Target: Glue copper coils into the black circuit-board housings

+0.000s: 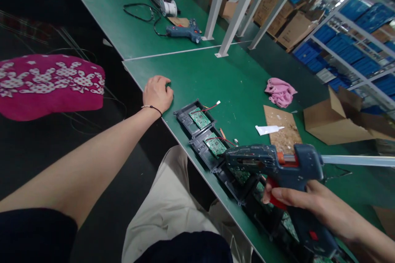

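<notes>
My right hand (308,201) is wrapped round a dark blue hot glue gun (265,160), with fingers at its red trigger. A clear glue stick (354,160) juts from the gun's rear. Its nozzle points left, over a green circuit board (215,144) in a black plastic housing (202,154); whether it touches cannot be told. Beyond lies another housing (184,119) with a circuit board (199,118) and red wires ending in a white connector. More housings run toward me, partly hidden by gun and hand. My left hand (158,93) rests on the table edge, loosely curled, thumb apart, holding nothing visible.
On the green table (197,74) are a second glue gun (183,31), a wire spool (168,7), a pink cloth (280,91) and a white tube (268,130) on a stained board (285,127). An open carton (336,119) stands right. Metal posts (237,12) rise behind; a pink patterned cushion (52,86) is left.
</notes>
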{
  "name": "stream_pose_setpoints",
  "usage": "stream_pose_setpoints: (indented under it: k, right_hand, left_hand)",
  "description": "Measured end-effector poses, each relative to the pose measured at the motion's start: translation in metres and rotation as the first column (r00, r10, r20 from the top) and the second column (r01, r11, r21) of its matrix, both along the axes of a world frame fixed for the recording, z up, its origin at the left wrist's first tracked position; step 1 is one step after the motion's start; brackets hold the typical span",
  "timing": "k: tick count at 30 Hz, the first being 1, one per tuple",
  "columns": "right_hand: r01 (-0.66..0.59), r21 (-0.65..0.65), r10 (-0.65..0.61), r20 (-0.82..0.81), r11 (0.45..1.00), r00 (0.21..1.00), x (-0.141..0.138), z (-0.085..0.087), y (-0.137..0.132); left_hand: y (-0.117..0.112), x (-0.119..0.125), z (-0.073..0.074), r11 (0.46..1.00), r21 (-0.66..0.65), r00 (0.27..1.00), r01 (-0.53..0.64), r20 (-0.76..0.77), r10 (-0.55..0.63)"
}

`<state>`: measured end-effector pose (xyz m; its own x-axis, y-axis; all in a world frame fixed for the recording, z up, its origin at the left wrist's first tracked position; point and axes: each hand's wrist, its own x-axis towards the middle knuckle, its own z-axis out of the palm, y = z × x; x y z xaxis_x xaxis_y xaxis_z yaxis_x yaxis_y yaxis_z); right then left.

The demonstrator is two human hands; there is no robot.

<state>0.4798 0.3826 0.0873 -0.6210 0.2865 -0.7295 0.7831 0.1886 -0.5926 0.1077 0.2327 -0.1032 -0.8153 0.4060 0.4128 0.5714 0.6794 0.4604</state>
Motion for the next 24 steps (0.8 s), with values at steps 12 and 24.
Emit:
stream_pose_setpoints:
  k: [12,24]
  right_hand:
    - [-0.078,0.165,0.057,0.133,0.983,0.990,0.038,-0.010,-0.008]
    - [-0.138,0.209,0.113,0.124,0.968,0.986,0.043,-0.020,-0.004]
  left_hand:
    - [0.001,-0.006,-0.005,1.000,-0.008,1.000,0.010,-0.007,-0.010]
    - [0.000,-0.006,-0.006,1.000,0.002,1.000,0.001,-0.002,-0.001]
